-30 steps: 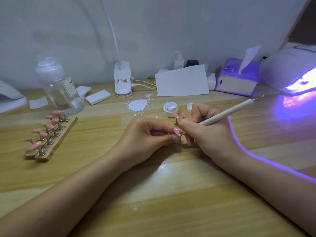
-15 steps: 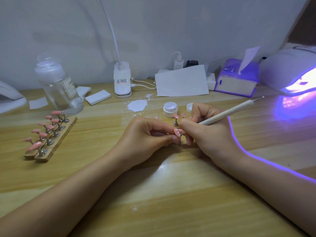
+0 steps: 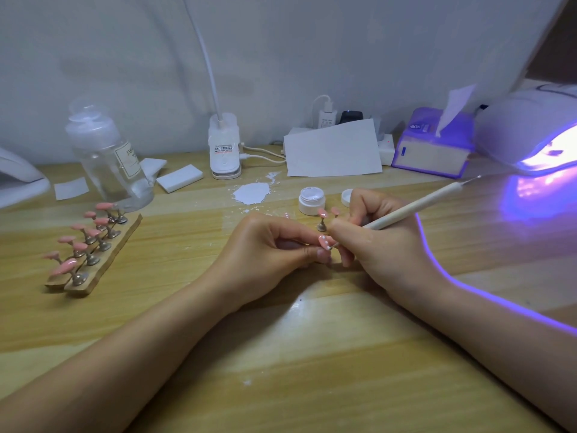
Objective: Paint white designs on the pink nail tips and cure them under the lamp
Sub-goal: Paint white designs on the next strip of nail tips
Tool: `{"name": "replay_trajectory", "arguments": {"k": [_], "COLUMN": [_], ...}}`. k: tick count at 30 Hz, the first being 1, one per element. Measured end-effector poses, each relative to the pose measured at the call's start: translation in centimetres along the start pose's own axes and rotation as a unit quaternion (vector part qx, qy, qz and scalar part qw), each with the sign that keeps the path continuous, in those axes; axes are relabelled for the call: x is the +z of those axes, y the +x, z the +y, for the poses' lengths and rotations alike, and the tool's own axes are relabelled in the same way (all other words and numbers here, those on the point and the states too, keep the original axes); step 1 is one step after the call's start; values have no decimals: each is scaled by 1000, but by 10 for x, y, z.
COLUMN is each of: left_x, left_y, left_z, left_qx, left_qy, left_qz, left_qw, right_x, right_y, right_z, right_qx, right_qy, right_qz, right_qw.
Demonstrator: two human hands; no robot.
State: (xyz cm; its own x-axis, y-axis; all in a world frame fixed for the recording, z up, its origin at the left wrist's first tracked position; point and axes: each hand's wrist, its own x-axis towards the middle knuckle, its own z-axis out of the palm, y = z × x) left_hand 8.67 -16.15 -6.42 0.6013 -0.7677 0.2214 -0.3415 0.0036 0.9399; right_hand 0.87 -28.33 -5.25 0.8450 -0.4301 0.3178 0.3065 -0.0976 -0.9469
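Dotting white onto pink nail tip [image 3: 324, 242], mid-bench. Left hand [image 3: 268, 254] pinching the tip's stand low, likely to keep it steady and angled up toward the tool. Right hand [image 3: 381, 242] gripping dotting pen [image 3: 412, 210] near its point, heel resting on bench [image 3: 281, 354], probably for fine control. Paint jar [image 3: 311, 200] sitting open just behind, handy for reloading. Lamp [image 3: 537, 132] glowing at right, awaiting curing. Remaining tips on rack [image 3: 93, 264], left.

You are at a home nail-art station: a wooden bench [image 3: 281, 354] against a plain wall carries a lit UV curing lamp [image 3: 530, 132], a rack of pink nail tips [image 3: 84, 245], a small white gel pot [image 3: 311, 200], a tissue box [image 3: 432, 145] and a pump bottle [image 3: 106, 157].
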Motion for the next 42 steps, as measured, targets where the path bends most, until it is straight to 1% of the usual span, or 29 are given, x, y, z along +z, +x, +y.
{"name": "replay_trajectory", "arguments": {"k": [6, 11, 15, 19, 24, 29, 33, 42], "left_x": [1, 1, 1, 1, 2, 1, 1, 2], "left_y": [0, 0, 0, 1, 0, -1, -1, -1], "left_z": [0, 0, 0, 0, 1, 2, 2, 2], "left_qx": [0, 3, 5, 1, 1, 0, -1, 1], "left_qy": [6, -10, -11, -12, -13, -4, 0, 0], "left_qz": [2, -3, -3, -3, -1, -3, 3, 7], "left_qw": [1000, 1000, 1000, 1000, 1000, 1000, 1000, 1000], "right_x": [0, -1, 1, 2, 0, 0, 1, 2], "right_y": [-1, -1, -1, -2, 0, -1, 0, -1], "right_z": [-1, 0, -2, -3, -1, -1, -2, -4], "right_qx": [2, -6, 5, -2, -1, -8, 3, 6], "right_qy": [13, 0, 19, 8, 32, 17, 30, 21], "right_qz": [-4, -5, -1, 2, -4, -4, -7, -3], "right_qw": [1000, 1000, 1000, 1000, 999, 1000, 1000, 1000]}}
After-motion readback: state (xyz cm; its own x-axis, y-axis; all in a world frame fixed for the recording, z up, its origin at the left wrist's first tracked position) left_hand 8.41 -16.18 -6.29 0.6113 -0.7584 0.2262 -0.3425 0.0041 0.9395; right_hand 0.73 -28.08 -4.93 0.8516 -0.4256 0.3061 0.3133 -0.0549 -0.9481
